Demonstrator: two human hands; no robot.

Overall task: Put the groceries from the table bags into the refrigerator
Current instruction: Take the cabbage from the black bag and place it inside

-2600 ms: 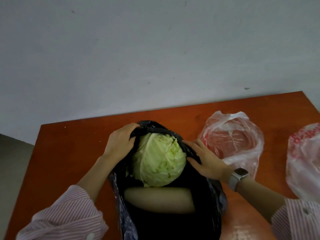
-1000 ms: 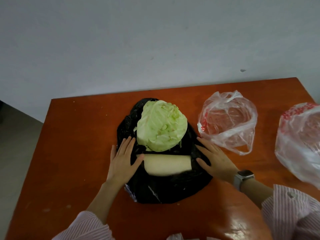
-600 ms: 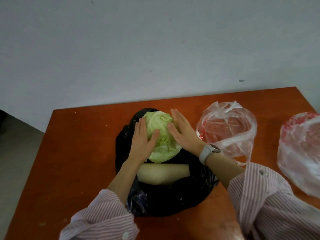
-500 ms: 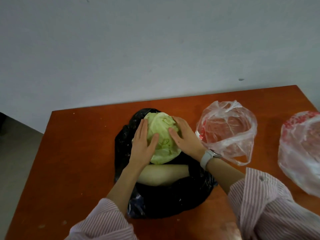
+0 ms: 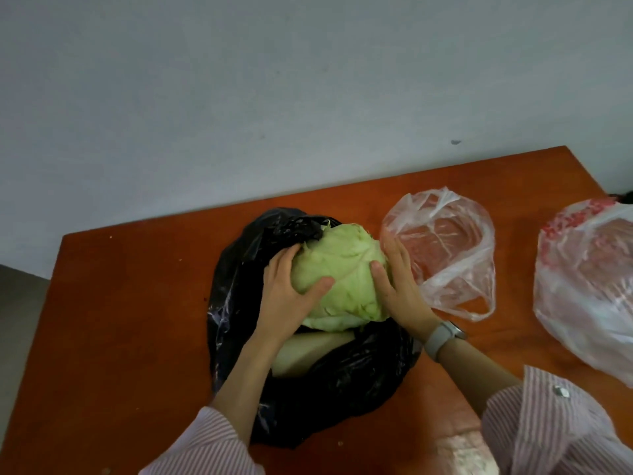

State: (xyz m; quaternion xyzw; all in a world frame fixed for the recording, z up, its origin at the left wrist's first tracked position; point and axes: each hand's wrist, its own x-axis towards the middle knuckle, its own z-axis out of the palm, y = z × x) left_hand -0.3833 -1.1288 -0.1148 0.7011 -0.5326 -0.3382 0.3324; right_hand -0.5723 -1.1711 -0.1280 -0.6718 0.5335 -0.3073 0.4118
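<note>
A pale green cabbage [image 5: 342, 275] sits over a flattened black plastic bag [image 5: 308, 378] on the orange table [image 5: 120, 320]. My left hand [image 5: 287, 296] cups its left side, thumb across the front. My right hand [image 5: 397, 286] grips the right side, fingers wrapped round it, a watch on the wrist. A pale cream vegetable piece [image 5: 301, 351] lies in the bag just under the cabbage, partly hidden by my left forearm. The refrigerator is out of view.
A clear plastic bag with red print [image 5: 445, 255] lies right of the cabbage, touching my right hand's back. Another, fuller white-and-red bag [image 5: 589, 286] stands at the right edge. A grey wall rises behind the table; floor shows at far left.
Both hands have slid from the cabbage's top down round its sides and now grip it. The cabbage looks larger and turned, seemingly raised a little off the bag.
</note>
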